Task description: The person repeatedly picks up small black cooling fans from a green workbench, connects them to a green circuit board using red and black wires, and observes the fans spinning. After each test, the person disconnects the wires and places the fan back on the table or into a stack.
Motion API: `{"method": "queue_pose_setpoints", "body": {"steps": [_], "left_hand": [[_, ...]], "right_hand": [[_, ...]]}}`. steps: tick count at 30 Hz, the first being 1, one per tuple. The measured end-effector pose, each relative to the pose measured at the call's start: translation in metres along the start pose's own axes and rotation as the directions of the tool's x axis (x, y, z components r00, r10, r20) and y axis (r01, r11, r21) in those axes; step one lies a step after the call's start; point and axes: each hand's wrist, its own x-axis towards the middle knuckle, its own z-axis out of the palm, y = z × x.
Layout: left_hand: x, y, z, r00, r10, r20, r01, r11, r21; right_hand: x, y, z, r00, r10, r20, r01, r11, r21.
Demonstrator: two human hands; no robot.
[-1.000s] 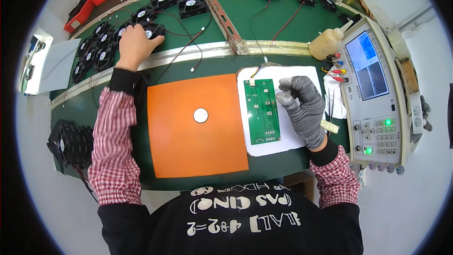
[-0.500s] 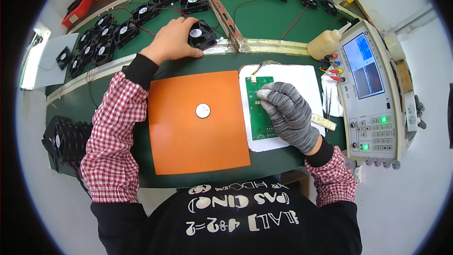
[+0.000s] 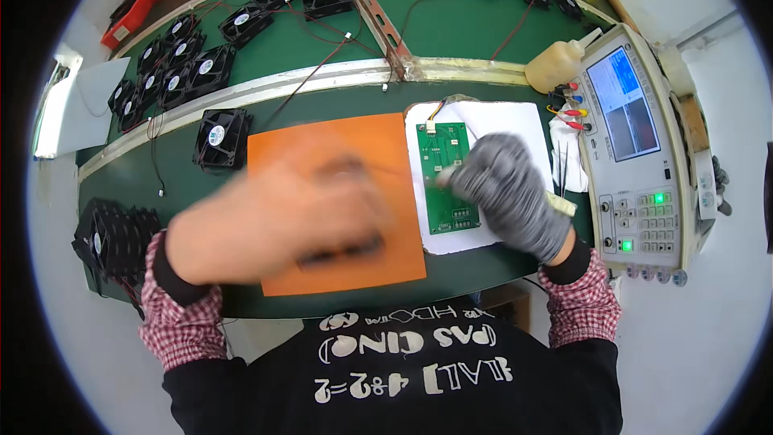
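Observation:
Smeared by motion, my bare left hand [image 3: 282, 213] is over the orange sheet [image 3: 278, 141]. Dark edges of a black cooling fan [image 3: 342, 251] show in its grip. My right hand [image 3: 511, 185], in a grey knit glove, has its fingers curled together at the right side of a green circuit board [image 3: 439, 205]. What the gloved fingers hold, if anything, is hidden. The board lies on a white pad [image 3: 523, 125], with a cable plugged in at its top. Left of the orange sheet, another black fan [image 3: 221, 138] stands on the green table, its lead running up and right.
Several black fans [image 3: 211, 68] with trailing leads crowd the back left. A metal divider [image 3: 378, 12] crosses the back area. At right stand a test instrument [image 3: 644, 161] and a yellowish squeeze bottle [image 3: 554, 64]; tweezers [image 3: 561, 165] lie on white tissue. More fans [image 3: 113, 234] stack at left.
My left hand has carried the black fan from beside the metal divider toward me, over the orange sheet. The right hand has shifted slightly down and right. The standing fan is now uncovered.

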Motion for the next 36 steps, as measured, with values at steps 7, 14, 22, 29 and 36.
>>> {"method": "queue_pose_setpoints", "body": {"steps": [7, 14, 22, 29, 36], "left_hand": [[-0.022, -0.026, 0.004, 0.833, -0.202, -0.515, 0.501, 0.670, 0.548], [-0.003, -0.020, 0.040, 0.914, -0.151, -0.375, 0.289, 0.893, 0.345], [-0.007, -0.002, 0.067, 0.767, -0.458, -0.449, 0.439, 0.885, -0.153], [0.004, -0.006, 0.070, 0.794, -0.456, -0.402, 0.476, 0.878, -0.056], [-0.001, 0.024, 0.054, 0.799, -0.144, -0.584, 0.383, 0.870, 0.309]], "right_hand": [[-0.003, 0.018, 0.009, 0.847, 0.531, 0.029, -0.510, 0.797, 0.324], [-0.005, 0.020, 0.030, 0.803, 0.596, -0.006, -0.478, 0.650, 0.590], [-0.007, 0.018, 0.032, 0.859, 0.512, 0.003, -0.437, 0.731, 0.524], [-0.009, 0.018, 0.034, 0.931, 0.355, -0.090, -0.304, 0.886, 0.352], [-0.007, 0.021, 0.032, 0.934, 0.351, -0.071, -0.287, 0.851, 0.439]]}}
